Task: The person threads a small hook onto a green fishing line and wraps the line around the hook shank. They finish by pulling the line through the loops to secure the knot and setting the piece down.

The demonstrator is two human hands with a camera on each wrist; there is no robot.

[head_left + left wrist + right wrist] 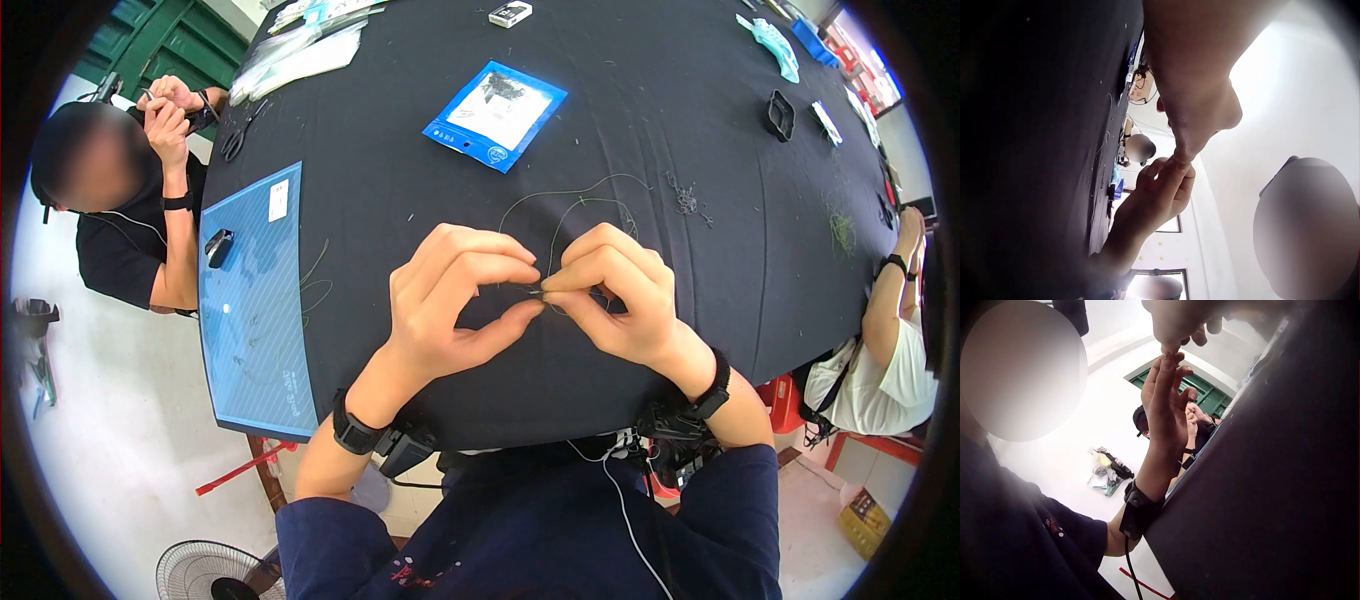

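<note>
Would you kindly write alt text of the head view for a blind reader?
A person's left hand and right hand, close together, pinch a thin greenish line above a black-covered table. A blue-edged packet lies beyond them, a blue mat to the left.

Likely a shared craft workroom: several people (125,250) around one big, black-covered surface (400,190), with scissors (236,143), a blue mat (255,320) and packet (495,115), a fan (190,570) nearby.

Navy sleeves (335,545) — black wrist straps (352,428)
</note>
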